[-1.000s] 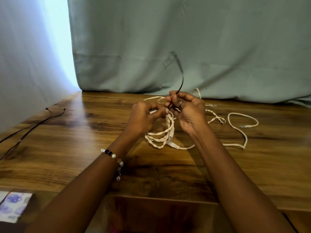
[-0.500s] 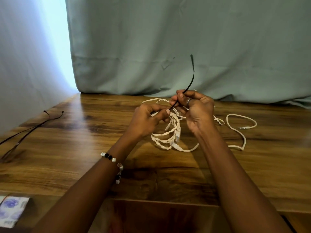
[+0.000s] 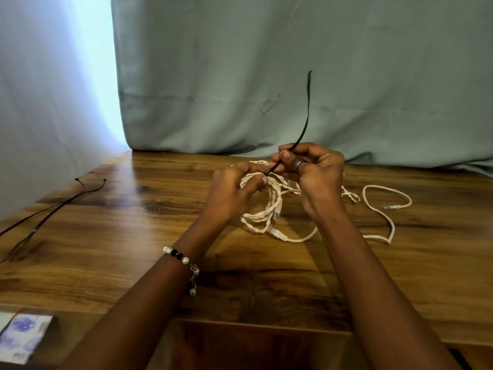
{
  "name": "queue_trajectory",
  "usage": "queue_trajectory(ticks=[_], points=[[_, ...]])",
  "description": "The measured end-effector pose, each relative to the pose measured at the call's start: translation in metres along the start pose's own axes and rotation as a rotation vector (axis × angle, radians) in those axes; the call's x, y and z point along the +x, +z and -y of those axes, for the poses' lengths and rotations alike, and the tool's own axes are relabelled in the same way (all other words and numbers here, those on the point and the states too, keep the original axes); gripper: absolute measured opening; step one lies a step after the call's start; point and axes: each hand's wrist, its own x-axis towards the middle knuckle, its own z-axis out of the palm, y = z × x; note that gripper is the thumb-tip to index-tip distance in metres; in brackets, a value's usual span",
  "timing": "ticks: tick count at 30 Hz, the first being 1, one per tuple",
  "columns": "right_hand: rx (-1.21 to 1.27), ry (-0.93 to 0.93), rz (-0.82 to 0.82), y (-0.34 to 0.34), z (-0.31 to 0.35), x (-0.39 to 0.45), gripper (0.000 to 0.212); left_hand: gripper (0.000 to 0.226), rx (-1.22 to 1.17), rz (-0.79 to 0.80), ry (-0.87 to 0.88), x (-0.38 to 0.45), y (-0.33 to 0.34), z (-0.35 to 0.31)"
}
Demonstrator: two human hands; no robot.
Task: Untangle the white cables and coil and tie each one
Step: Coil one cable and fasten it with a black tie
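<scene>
A coil of twisted white cable (image 3: 269, 209) hangs from my left hand (image 3: 234, 193), whose fingers grip its top just above the wooden table (image 3: 133, 222). My right hand (image 3: 317, 172) pinches a thin black tie (image 3: 306, 116) at the coil's top; the tie's free end sticks straight up in front of the curtain. A white plug (image 3: 277, 232) lies at the coil's lower edge. More white cable (image 3: 384, 209) trails loose on the table to the right, ending in a clear connector (image 3: 392, 206).
Several thin black ties (image 3: 53, 209) lie at the table's left side. A green curtain (image 3: 266, 76) hangs behind the table. A printed packet (image 3: 21, 335) sits at the bottom left, below the table's near edge.
The black tie's free end has swung from curving left to standing upright. My right hand has shifted slightly right and up; the coil stays in my left hand.
</scene>
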Motion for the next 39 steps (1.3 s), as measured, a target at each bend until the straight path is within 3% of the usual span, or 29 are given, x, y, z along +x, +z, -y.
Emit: queue_trajectory(ticks=[4,8,12,17,23,26,30,33,39], points=[[-0.028,0.062,-0.051,-0.005,-0.001,0.004,0.013,0.019,-0.059,0.187,0.064,-0.002,-0.002,-0.002],[-0.015,0.178,-0.03,-0.007,-0.005,0.006,0.01,0.026,-0.183,0.227,0.109,-0.005,-0.004,-0.004],[-0.029,0.225,-0.022,-0.007,-0.004,0.006,0.007,0.023,-0.173,0.158,0.098,-0.006,-0.003,-0.005],[-0.039,0.105,-0.07,-0.007,-0.003,0.006,0.006,0.009,0.106,0.075,-0.009,-0.002,0.004,0.001],[-0.169,-0.088,0.085,0.01,-0.009,-0.004,0.017,0.007,0.19,-0.13,-0.1,0.002,0.002,0.002],[-0.261,-0.14,0.148,0.007,-0.013,-0.005,0.027,0.007,0.007,-0.138,-0.256,0.002,0.002,-0.003],[-0.275,-0.152,0.221,0.004,-0.017,-0.007,0.024,0.01,-0.445,-0.117,-0.474,0.004,-0.005,-0.004],[-0.325,-0.137,0.292,0.007,-0.024,-0.008,0.017,0.012,-0.531,-0.1,-0.531,0.004,-0.009,0.0],[-0.63,-0.355,0.369,0.005,-0.031,-0.01,0.017,0.013,-0.759,-0.08,-0.656,0.007,-0.01,0.012]])
